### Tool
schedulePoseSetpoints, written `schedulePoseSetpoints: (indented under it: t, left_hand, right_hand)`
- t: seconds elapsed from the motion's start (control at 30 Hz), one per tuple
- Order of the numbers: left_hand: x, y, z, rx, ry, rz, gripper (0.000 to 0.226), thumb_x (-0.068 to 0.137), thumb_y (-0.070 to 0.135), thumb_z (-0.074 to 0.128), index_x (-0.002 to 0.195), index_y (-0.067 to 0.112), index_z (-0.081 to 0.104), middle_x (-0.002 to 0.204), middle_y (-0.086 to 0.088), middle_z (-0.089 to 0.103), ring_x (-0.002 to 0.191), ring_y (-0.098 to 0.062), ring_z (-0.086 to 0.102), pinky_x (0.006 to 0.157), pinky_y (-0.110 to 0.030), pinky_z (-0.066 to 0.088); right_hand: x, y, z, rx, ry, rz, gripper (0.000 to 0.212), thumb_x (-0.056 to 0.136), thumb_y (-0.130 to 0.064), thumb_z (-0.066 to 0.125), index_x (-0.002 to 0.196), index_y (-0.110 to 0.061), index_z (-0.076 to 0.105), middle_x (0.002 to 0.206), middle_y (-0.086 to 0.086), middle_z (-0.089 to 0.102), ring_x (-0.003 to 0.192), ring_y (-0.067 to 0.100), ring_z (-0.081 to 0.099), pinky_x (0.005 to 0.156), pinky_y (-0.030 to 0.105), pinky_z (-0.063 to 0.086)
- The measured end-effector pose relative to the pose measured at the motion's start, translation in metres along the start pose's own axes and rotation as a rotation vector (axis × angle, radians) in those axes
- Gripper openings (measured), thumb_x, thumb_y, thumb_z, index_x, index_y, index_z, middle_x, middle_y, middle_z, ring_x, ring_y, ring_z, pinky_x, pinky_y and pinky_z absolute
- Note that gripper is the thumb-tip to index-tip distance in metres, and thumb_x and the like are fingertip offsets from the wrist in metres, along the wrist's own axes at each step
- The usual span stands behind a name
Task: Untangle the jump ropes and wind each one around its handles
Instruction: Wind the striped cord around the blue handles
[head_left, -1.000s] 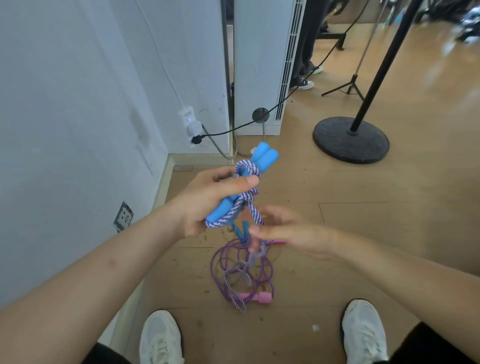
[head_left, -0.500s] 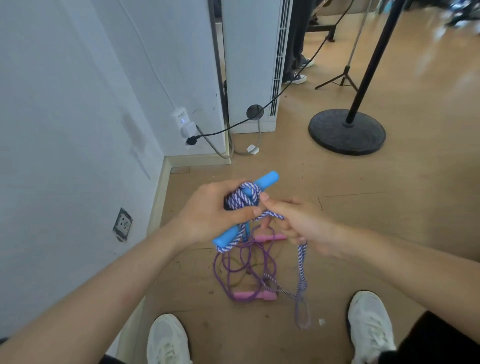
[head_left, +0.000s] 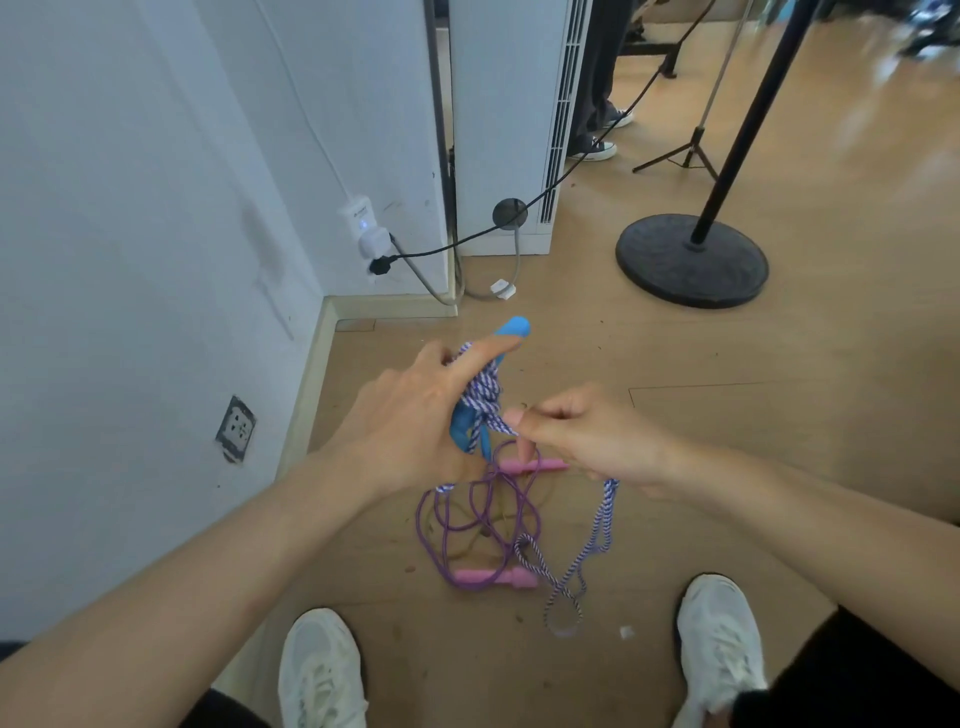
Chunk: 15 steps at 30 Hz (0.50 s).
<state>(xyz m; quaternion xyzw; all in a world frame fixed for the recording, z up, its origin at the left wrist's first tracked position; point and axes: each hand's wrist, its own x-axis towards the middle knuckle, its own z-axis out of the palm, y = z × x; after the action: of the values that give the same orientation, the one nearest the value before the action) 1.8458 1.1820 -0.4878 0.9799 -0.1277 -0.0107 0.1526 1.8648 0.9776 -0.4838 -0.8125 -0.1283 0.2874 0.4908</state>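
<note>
Right hand pulled back off blue handles, pinching striped rope; left hand grips wrapped handles; purple rope, pink handles on floor.

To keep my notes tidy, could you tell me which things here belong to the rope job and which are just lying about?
Job: blue handles in the left hand; striped rope pinched by the right hand; purple rope and pink handles on the floor.
Lying about: stand base, wall plug, black cable, tripod.
</note>
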Motion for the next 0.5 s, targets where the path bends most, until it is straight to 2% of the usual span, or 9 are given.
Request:
schedulePoseSetpoints:
  t: [0.07, 0.13, 0.27, 0.37, 0.43, 0.5]
  left_hand:
    - [0.001, -0.006, 0.003, -0.046, 0.003, -0.025, 0.099, 0.059, 0.041, 0.075, 0.137, 0.061, 0.017, 0.109, 0.007, 0.049, 0.077, -0.026, 0.058, 0.068, -0.040, 0.054]
    - [0.002, -0.010, 0.005, -0.094, 0.013, -0.015, 0.096, 0.061, 0.033, 0.076, 0.137, 0.057, 0.023, 0.110, 0.010, 0.053, 0.078, -0.019, 0.056, 0.067, -0.037, 0.051]
    - [0.002, -0.020, 0.009, -0.080, -0.030, -0.029, 0.099, 0.059, 0.032, 0.078, 0.138, 0.050, 0.021, 0.105, 0.012, 0.054, 0.078, -0.019, 0.058, 0.064, -0.037, 0.050]
    - [0.000, -0.024, 0.013, -0.029, -0.121, -0.045, 0.099, 0.056, 0.035, 0.079, 0.135, 0.035, 0.018, 0.084, 0.007, 0.055, 0.069, -0.027, 0.057, 0.059, -0.038, 0.050]
    - [-0.002, -0.020, 0.015, 0.067, -0.169, -0.012, 0.091, 0.057, 0.037, 0.080, 0.129, 0.030, 0.025, 0.072, 0.009, 0.047, 0.064, -0.025, 0.051, 0.055, -0.036, 0.044]
    - [-0.003, -0.015, 0.017, 0.152, -0.190, 0.038, 0.087, 0.057, 0.040, 0.079, 0.127, 0.030, 0.028, 0.072, 0.010, 0.047, 0.065, -0.025, 0.048, 0.055, -0.035, 0.041]
  right_hand:
    - [-0.002, -0.002, -0.002, -0.092, -0.005, -0.079, 0.043, 0.100, -0.028, 0.054, 0.081, 0.007, 0.068, 0.036, -0.020, 0.045, 0.039, -0.007, 0.048, 0.042, 0.003, 0.032]
    - [-0.001, -0.002, -0.006, -0.185, -0.013, -0.144, 0.041, 0.099, -0.029, 0.056, 0.075, 0.002, 0.068, 0.038, -0.016, 0.044, 0.039, -0.002, 0.044, 0.045, 0.006, 0.030]
    - [0.001, 0.008, -0.018, -0.349, -0.084, -0.213, 0.036, 0.097, -0.030, 0.060, 0.064, -0.015, 0.059, 0.047, -0.012, 0.040, 0.046, 0.005, 0.033, 0.049, 0.022, 0.026]
    - [0.000, 0.006, -0.032, -0.376, -0.124, -0.273, 0.028, 0.095, -0.024, 0.064, 0.069, -0.016, 0.059, 0.055, -0.005, 0.042, 0.052, 0.008, 0.033, 0.051, 0.023, 0.027]
    - [0.001, 0.001, -0.040, -0.365, -0.127, -0.300, 0.015, 0.093, -0.018, 0.067, 0.078, -0.015, 0.066, 0.062, 0.002, 0.056, 0.054, 0.006, 0.041, 0.054, 0.020, 0.032]
    - [0.002, -0.003, -0.046, -0.365, -0.104, -0.330, 0.003, 0.090, -0.014, 0.070, 0.089, -0.011, 0.069, 0.072, 0.007, 0.067, 0.058, 0.005, 0.047, 0.057, 0.020, 0.037]
